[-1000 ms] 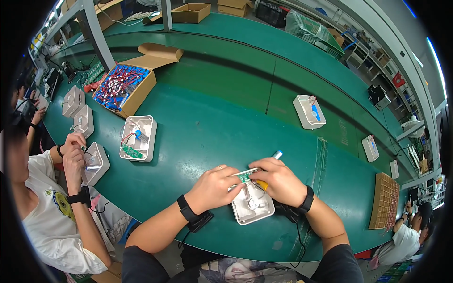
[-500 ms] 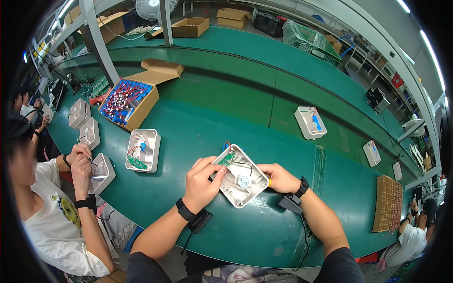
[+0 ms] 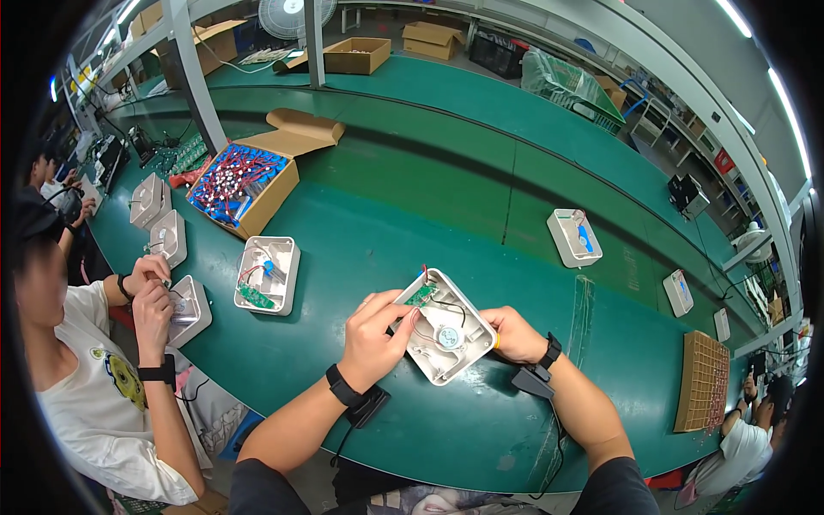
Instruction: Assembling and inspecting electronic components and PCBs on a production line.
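A white plastic housing (image 3: 443,371) is held tilted above the green bench between my two hands. Inside it are a small green circuit board (image 3: 421,295), a round silvery disc (image 3: 449,336) and thin red, black and pale wires. My left hand (image 3: 371,343) is closed at the left rim, its thumb and fingertips reaching to the wires beside the board. Whether a wire is pinched there is hard to make out. My right hand (image 3: 518,335) is wrapped round the right side of the housing, with its fingertips partly hidden.
Another open housing (image 3: 288,294) with a board and blue part lies to the left. Behind it stands a cardboard box (image 3: 273,199) of blue wired parts. A co-worker's hands (image 3: 153,296) work over a housing at left. More housings (image 3: 562,225) and a partitioned tray (image 3: 693,378) are right.
The whole view has shifted slightly. My left fingertips have moved a little beside the circuit board; both hands remain at the housing.
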A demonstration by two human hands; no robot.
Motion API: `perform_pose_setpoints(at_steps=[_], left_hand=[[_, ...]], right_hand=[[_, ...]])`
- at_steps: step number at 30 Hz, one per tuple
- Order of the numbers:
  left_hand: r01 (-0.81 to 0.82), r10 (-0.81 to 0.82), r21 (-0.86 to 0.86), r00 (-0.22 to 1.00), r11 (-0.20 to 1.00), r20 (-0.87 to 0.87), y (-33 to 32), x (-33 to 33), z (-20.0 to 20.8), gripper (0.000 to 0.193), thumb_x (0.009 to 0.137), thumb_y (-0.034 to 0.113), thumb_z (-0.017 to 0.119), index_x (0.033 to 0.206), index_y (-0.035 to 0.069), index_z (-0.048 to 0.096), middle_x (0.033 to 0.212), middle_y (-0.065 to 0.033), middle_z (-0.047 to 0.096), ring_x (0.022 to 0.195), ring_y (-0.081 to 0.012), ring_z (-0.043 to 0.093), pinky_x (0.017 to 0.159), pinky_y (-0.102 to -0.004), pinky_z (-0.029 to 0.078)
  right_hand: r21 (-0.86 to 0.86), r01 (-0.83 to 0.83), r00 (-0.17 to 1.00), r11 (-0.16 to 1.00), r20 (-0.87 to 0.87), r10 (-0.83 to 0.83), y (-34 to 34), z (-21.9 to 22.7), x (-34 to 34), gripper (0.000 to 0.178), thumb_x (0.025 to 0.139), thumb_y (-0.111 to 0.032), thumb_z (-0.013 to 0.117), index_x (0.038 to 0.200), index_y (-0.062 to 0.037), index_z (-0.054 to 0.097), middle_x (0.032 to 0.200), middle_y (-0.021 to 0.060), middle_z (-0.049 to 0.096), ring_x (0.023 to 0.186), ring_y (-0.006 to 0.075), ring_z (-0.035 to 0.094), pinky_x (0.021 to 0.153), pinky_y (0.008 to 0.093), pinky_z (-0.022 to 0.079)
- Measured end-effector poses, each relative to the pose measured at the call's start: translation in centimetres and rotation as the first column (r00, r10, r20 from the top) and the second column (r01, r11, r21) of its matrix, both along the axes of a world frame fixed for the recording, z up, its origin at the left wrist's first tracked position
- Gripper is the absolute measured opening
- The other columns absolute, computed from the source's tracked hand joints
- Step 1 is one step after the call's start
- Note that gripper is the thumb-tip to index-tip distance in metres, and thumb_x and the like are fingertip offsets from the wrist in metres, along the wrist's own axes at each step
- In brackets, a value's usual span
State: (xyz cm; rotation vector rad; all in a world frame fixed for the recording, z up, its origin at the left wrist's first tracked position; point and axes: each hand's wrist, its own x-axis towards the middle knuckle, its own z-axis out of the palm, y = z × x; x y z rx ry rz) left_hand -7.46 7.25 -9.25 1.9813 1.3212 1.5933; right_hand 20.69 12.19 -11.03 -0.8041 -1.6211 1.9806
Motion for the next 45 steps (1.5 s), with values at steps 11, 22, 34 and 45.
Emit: perform_pose_setpoints(at_steps=[11, 22, 34, 45], left_hand=[[-0.043, 0.043, -0.02, 0.999, 0.999, 0.014, 0.1, 0.0, 0.0, 0.008, 0.086, 0.003, 0.081, 0.092, 0.001, 0.077, 0.107, -0.0148, 0.075, 0.088, -0.0313, 0.07, 0.076, -0.0396, 0.056], [-0.041, 0.046, -0.099, 0.998, 0.994, 0.043, 0.0, 0.0, 0.1, 0.008, 0.088, 0.005, 0.081, 0.094, 0.0, 0.077, 0.107, -0.0158, 0.075, 0.09, -0.0315, 0.07, 0.074, -0.0388, 0.056], [0.23, -0.234, -0.049, 0.967, 0.972, -0.102, 0.2, -1.3, 0.5, 0.011, 0.085, 0.006, 0.082, 0.094, 0.002, 0.078, 0.106, -0.0147, 0.076, 0.088, -0.03, 0.07, 0.073, -0.0379, 0.055], [0.49, -0.51, -0.167, 0.853, 0.856, -0.111, 0.7, -1.6, 0.3, 0.009, 0.081, 0.008, 0.084, 0.085, 0.003, 0.078, 0.097, -0.0129, 0.077, 0.083, -0.0288, 0.07, 0.075, -0.04, 0.056]], right_hand=[[0.051, 0.113, 0.993, 0.992, 0.027, -0.115, -1.1, 1.3, -1.3, 0.027, 0.095, -0.004, 0.078, 0.121, 0.0031, 0.074, 0.119, 0.001, 0.076, 0.107, 0.0101, 0.067, 0.098, 0.0288, 0.054], [0.451, -0.088, 0.988, 0.888, 0.155, 0.02, 0.3, 2.3, 0.1, 0.021, 0.092, 0.006, 0.068, 0.111, -0.0016, 0.076, 0.096, 0.0054, 0.061, 0.092, 0.0196, 0.058, 0.089, 0.0335, 0.05], [0.572, 0.267, 0.917, 0.775, 0.095, -0.387, 0.7, 3.9, -0.5, 0.027, 0.094, -0.003, 0.072, 0.12, -0.0099, 0.078, 0.126, 0.0093, 0.067, 0.112, 0.0247, 0.062, 0.104, 0.038, 0.048], [0.838, -0.382, 0.872, 0.391, 0.466, -0.147, 0.8, 4.7, -0.1, 0.03, 0.091, -0.013, 0.077, 0.121, -0.0146, 0.076, 0.136, 0.0046, 0.067, 0.133, 0.0318, 0.055, 0.11, 0.0483, 0.045]])
